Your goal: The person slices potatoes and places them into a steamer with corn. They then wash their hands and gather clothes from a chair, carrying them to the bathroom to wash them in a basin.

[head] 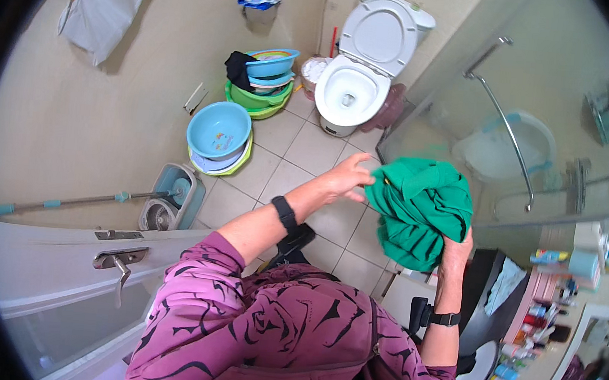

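Note:
A bunched green cloth or garment hangs in front of me, with my right hand gripping its lower right side. Just left of the cloth is my left hand, its fingers spread and the fingertips at or very near the fabric's edge; whether they touch it I cannot tell. Black straps circle both wrists. Parts of the right hand's fingers are hidden by the green folds.
A white toilet with raised lid stands ahead, beside stacked basins and a blue basin. A mop bucket and door are left. Right are a glass shower panel and dark counter.

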Available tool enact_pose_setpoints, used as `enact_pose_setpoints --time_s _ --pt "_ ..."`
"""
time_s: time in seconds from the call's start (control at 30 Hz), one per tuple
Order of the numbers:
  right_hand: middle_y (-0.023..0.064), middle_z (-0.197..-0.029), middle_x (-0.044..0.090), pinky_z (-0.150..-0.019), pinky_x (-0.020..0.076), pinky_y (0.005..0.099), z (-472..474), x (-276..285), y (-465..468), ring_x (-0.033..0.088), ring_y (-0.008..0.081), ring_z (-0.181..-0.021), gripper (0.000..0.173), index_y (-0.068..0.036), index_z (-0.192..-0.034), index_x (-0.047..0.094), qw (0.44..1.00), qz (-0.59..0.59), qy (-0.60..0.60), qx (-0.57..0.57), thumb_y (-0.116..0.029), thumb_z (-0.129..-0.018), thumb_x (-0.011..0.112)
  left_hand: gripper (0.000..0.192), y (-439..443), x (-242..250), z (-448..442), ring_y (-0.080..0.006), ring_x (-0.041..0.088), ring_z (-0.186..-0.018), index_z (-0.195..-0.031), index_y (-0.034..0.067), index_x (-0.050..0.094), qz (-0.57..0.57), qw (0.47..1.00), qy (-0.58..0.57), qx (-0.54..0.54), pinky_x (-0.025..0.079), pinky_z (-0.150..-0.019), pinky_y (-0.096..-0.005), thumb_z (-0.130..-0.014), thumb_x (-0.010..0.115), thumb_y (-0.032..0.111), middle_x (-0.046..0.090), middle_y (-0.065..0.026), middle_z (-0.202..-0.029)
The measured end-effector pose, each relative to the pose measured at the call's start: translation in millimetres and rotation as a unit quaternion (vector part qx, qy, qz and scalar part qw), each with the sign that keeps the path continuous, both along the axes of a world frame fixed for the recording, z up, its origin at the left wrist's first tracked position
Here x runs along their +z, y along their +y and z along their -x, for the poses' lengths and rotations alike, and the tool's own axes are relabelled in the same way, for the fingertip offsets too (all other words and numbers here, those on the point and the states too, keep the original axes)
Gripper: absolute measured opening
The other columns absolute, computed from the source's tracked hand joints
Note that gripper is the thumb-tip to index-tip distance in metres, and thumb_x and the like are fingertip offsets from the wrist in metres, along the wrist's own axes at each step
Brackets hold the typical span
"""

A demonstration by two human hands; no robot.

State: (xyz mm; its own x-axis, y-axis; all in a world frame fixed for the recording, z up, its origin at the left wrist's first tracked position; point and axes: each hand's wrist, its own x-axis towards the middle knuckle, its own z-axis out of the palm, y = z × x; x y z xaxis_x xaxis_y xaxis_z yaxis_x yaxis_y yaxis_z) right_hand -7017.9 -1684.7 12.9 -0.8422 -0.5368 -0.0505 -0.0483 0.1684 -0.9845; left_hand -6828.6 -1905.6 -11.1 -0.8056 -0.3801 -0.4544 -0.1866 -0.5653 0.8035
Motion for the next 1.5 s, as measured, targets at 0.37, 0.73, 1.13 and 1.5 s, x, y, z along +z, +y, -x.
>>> enact_pose_setpoints --time_s 0.37,0.73,1.13,1.5 --pt "0.0021 -0.108 0.061 -0.086 0.0449 0.0276 -101.2 -25.3 -184.2 0.054 0.0111 -0.096 0.037 -0.003 -0.119 0.055 0.876 0.008 -0.249 0.414 -0.012 -0.085 0.064 0.036 -68.6 -52.4 -51.9 -0.014 0.056 -0.1 -0.121 0.009 0.053 0.078 0.946 0.311 0.051 0.048 -0.084 -0.0282 -0.091 0.058 0.028 0.058 -0.0039 -0.115" --pt "0.0019 -0.108 0.061 -0.084 0.0468 0.0277 -52.4 -13.2 -297.5 0.055 0.0099 -0.095 0.039 -0.002 -0.119 0.056 0.75 -0.019 -0.347 0.562 -0.017 -0.085 0.067 0.036 -111.9 -9.2 -31.9 -0.0129 0.058 -0.095 -0.12 0.007 0.054 -0.067 0.941 0.219 0.248 0.05 -0.081 -0.0286 -0.091 0.058 0.028 0.06 -0.0056 -0.109" --pt "0.0063 -0.122 0.057 -0.088 0.0458 0.0311 -180.2 -63.9 -394.9 0.052 0.0139 -0.106 0.048 -0.006 -0.132 0.046 0.422 -0.076 -0.16 0.889 -0.024 -0.089 0.059 0.037 -56.3 -40.9 -158.3 -0.0207 0.062 -0.094 -0.116 0.005 0.055 -0.13 0.655 0.22 0.711 0.051 -0.084 -0.0344 -0.094 0.049 0.034 0.063 -0.0097 -0.107" --pt "0.0066 -0.119 0.059 -0.084 0.05 0.0396 -271.8 -168.2 -434.2 0.058 0.02 -0.105 0.048 -0.009 -0.128 0.05 0.402 -0.342 -0.248 0.813 -0.023 -0.084 0.066 0.078 10.9 -133.5 -240.9 -0.0246 0.044 -0.122 -0.133 0.006 0.041 -0.175 0.624 -0.108 0.754 0.041 -0.09 -0.0442 -0.085 0.043 0.068 0.048 -0.0107 -0.13"
